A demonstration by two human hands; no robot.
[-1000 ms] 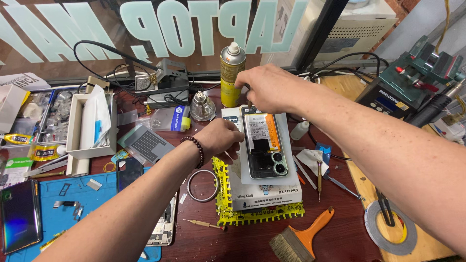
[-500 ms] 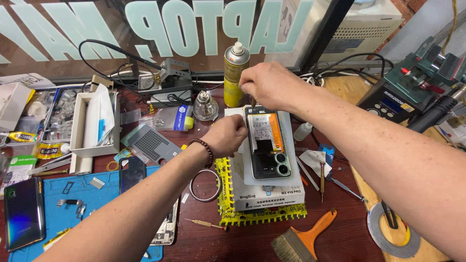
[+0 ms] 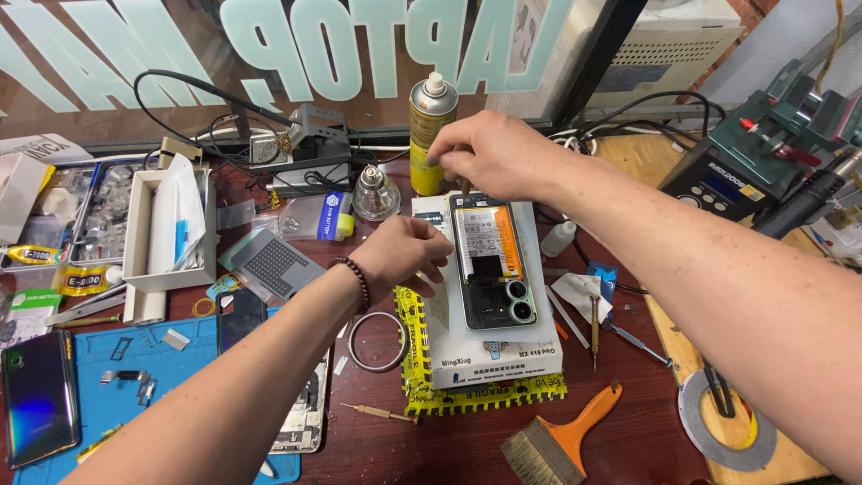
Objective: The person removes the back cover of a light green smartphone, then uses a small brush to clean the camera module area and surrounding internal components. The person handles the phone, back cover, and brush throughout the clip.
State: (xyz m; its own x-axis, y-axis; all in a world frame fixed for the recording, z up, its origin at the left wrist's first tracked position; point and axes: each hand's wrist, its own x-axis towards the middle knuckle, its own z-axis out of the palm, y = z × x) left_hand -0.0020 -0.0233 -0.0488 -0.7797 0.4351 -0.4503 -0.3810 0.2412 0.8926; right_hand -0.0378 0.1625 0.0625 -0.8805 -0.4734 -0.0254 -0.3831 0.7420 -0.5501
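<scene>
Opened phone (image 3: 489, 260) under your right hand (image 3: 489, 153): glossy dark internals, shiny glass camera rings. White heating plate (image 3: 539, 350) at your left hand (image 3: 404, 256): smooth matt plastic. Beneath it, yellow tape pad (image 3: 413, 359): glossy, crinkled. Spray can (image 3: 431, 126): glossy yellow metal, white plastic nozzle. Brush (image 3: 561, 440): smooth orange plastic handle, coarse bristles. Your bracelet (image 3: 357, 280): polished dark beads. Work mat (image 3: 180, 359): matt blue rubber. Tabletop (image 3: 628, 431): reddish wood, smooth, slightly worn.
</scene>
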